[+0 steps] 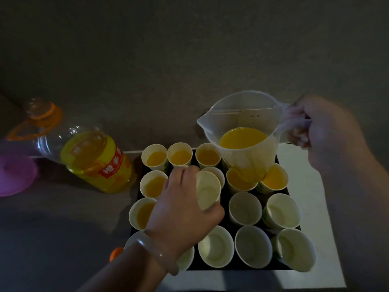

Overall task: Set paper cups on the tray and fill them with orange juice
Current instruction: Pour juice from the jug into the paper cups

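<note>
Paper cups [245, 208] on black tray [234, 264]; some hold orange juice [156, 158], others empty.

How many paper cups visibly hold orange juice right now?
7 cups: three in the tray's back row, two down its left column, two beneath the jug. The jug and left hand may hide others.

Pretty dim shot overall, the wall [189, 49] and counter [52, 218] were just murky grey. Only the juice [242, 138] in the jug [237, 110] really popped. Small glints sat on the bottle [88, 157] near its neck. The right hand [324, 131] was smeared with motion blur, and the wide lens bent the edges.
</note>
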Demonstrator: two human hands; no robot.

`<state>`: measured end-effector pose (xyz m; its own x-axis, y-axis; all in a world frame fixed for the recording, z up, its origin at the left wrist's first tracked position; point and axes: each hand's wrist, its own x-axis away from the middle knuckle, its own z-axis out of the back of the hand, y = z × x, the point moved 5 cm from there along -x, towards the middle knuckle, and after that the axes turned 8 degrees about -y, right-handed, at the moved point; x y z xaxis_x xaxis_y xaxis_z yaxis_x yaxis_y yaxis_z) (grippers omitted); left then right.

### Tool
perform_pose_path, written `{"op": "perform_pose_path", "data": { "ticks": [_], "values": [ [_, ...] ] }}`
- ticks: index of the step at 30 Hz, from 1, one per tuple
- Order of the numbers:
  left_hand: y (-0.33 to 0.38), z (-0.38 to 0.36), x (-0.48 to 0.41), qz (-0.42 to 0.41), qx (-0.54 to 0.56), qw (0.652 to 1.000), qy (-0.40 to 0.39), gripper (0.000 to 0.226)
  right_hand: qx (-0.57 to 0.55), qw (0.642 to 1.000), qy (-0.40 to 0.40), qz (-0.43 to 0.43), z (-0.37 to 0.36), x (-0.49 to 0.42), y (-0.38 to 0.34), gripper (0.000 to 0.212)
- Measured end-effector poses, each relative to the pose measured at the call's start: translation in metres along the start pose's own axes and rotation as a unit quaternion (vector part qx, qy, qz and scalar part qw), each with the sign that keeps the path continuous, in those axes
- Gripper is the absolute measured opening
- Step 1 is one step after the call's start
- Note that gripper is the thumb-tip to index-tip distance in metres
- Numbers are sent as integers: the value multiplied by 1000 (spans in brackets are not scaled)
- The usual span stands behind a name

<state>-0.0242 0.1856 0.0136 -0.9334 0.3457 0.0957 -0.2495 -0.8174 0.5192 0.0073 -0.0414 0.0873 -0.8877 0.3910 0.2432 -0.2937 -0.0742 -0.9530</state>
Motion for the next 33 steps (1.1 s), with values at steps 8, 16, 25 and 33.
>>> {"op": "perform_pose_path", "data": {
  "ticks": [8, 16, 25, 33],
  "values": [
    [-25, 30, -12, 0, 31, 998, 54, 74, 2, 998, -41, 52, -7, 2, -14, 29],
    [-33, 40, -17, 6, 23, 999, 40, 79, 112, 975, -140, 131, -31, 10, -41, 41],
    [-37, 41, -17, 5, 44, 999, 27, 81, 319, 907, -172, 214, -59, 28, -72, 29],
    [-41, 44, -17, 5, 49, 998, 33, 77, 386, 879, -173, 220, -78, 33, -77, 36]
  ]
}}
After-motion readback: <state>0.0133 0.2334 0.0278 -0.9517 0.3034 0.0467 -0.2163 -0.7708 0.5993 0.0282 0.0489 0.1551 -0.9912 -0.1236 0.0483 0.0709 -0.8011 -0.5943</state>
